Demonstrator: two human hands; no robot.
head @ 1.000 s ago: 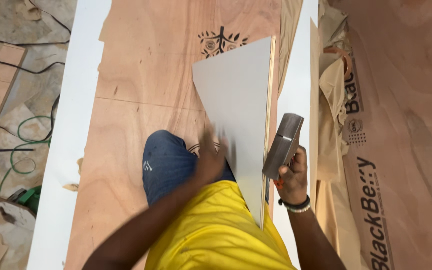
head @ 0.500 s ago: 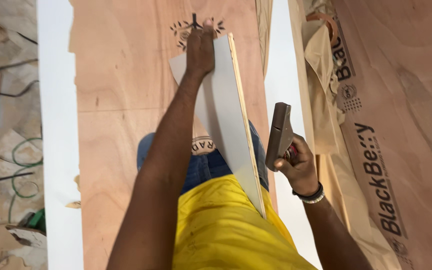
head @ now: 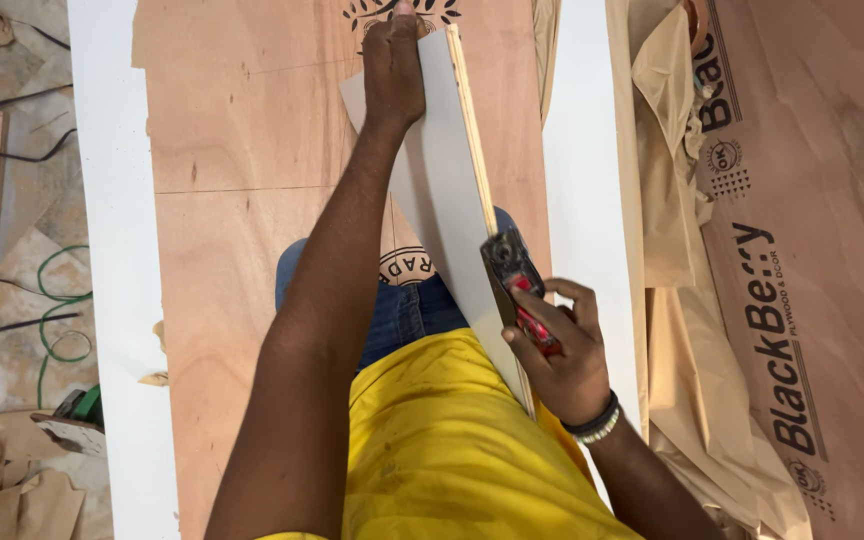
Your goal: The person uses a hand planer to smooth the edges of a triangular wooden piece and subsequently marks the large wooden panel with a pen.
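Observation:
A narrow white laminated board (head: 442, 190) stands tilted on its long edge, its raw wood edge facing up and running away from me. My left hand (head: 393, 65) is stretched out and clamps the board's far end. My right hand (head: 562, 350) grips a small hand plane (head: 514, 280) with a dark body and red parts, set on the raw edge near my body. The board rests over a large plywood sheet (head: 232, 250). My yellow shirt and blue jeans fill the lower middle.
White boards (head: 112, 250) lie under the plywood on both sides. Crumpled brown paper (head: 667, 200) and another plywood sheet (head: 832, 250) are on the right. Cables, a green cord (head: 52, 300) and a wooden piece lie on the floor at left.
My left hand reached from near my lap to the board's far end. The board turned up on edge. My right hand brought the plane down onto the board's edge.

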